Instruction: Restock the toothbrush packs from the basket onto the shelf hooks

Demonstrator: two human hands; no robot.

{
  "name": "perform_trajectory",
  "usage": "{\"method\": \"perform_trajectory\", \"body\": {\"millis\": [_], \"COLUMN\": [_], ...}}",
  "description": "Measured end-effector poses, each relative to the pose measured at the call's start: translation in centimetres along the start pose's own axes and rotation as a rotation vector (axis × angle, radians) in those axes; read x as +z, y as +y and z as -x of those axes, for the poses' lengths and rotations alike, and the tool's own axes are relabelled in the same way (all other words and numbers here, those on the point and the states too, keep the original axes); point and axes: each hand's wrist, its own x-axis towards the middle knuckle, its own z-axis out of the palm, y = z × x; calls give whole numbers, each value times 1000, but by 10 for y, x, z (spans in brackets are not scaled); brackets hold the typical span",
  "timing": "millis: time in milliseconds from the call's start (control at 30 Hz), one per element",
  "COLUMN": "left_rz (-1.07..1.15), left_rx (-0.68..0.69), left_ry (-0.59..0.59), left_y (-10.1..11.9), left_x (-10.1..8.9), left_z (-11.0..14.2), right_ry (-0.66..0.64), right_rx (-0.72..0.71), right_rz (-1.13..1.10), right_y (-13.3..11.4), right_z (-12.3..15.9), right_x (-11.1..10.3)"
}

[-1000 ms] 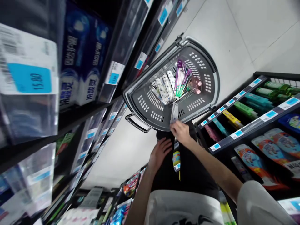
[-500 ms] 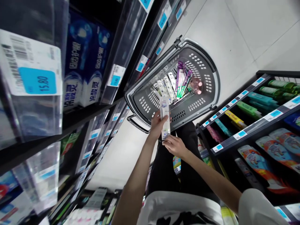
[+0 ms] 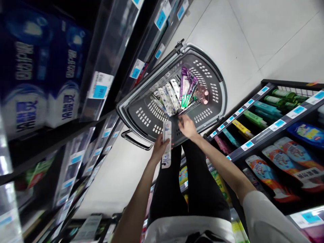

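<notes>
A grey shopping basket (image 3: 215, 81) stands on the floor ahead of my legs. In it lie several white toothbrush packs (image 3: 168, 98), purple and green packs (image 3: 186, 86) and a pink bottle (image 3: 204, 94). My left hand (image 3: 159, 148) is closed round a white blister pack (image 3: 167, 141) and holds it upright over the basket's near rim. My right hand (image 3: 187, 126) reaches over that rim towards the packs inside. Its fingertips point down into the basket and I cannot make out their state.
Shelves line both sides of a narrow aisle. Blue toothpaste boxes (image 3: 37, 67) and clear dividers with blue price tags are on the left. Green tubes (image 3: 280, 96) and pouches (image 3: 291, 155) are on the right. The basket's black handle (image 3: 134, 141) lies towards me.
My right hand has left the white pack and moved up into the basket. My left hand has kept the pack and lowered it a little. The view has shifted left.
</notes>
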Motion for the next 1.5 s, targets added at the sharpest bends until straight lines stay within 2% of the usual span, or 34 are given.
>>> {"method": "perform_trajectory", "body": {"millis": [133, 233, 367, 567, 700, 767, 967, 1133, 1300, 1500], "left_rz": [-2, 5, 3, -46, -133, -140, -114, -123, -78, -58], "left_rx": [-19, -18, -26, -41, -17, 10, 52, 89, 230, 404], "left_ry": [2, 4, -12, -36, -45, -49, -69, -73, -69, -45], "left_y": [-11, -18, -25, -27, -26, -25, -20, -18, -10, 25], "left_x": [3, 9, 20, 39, 45, 46, 50, 50, 43, 35], "left_z": [-4, -8, -13, -23, -30, -31, -11, 21, 70, 159], "right_ry": [136, 184, 220, 252, 336, 317, 233, 190, 103, 88], "right_rx": [511, 694, 749, 754, 725, 693, 625, 535, 421, 266], "right_rz": [-66, -91, -106, -147, -128, -129, -278, -449, -746, -938], "right_y": [41, 66, 95, 137, 148, 147, 133, 104, 45, -47], "right_z": [-87, -126, -155, -194, -206, -204, -168, -112, -23, 105], "right_x": [-2, -2, 7, 35, 46, 44, 10, -14, -36, -78]}}
